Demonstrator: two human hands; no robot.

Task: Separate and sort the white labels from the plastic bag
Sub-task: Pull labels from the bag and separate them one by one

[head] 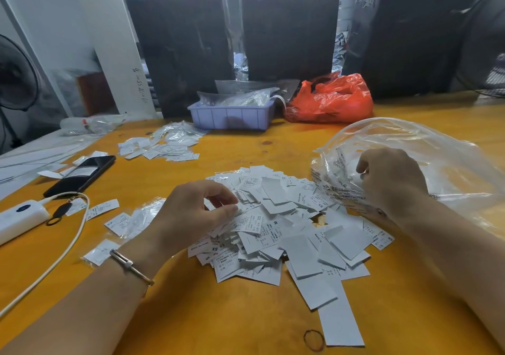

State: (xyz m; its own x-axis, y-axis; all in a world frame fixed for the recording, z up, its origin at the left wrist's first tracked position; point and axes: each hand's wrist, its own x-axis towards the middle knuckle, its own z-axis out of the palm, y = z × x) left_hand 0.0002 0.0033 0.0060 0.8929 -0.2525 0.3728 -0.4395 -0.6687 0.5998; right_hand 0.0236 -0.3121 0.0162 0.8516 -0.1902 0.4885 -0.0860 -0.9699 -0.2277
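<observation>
Head view: left hand (191, 212) pinches labels (276, 234); right hand (390, 179) grips plastic bag (426, 147)

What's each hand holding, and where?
Left hand pinches labels at the left edge of the pile. Right hand grips the clear plastic bag at its crumpled front.

labels (276, 234) left of bag (426, 163)

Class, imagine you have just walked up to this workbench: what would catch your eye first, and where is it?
First, the big heap of white paper labels in the middle of the orange wooden table, with the left hand pinching some at its edge. To the right, the right hand grips a crumpled clear plastic bag. Behind, a bright red plastic bag sits beside a lilac plastic tray.
</observation>
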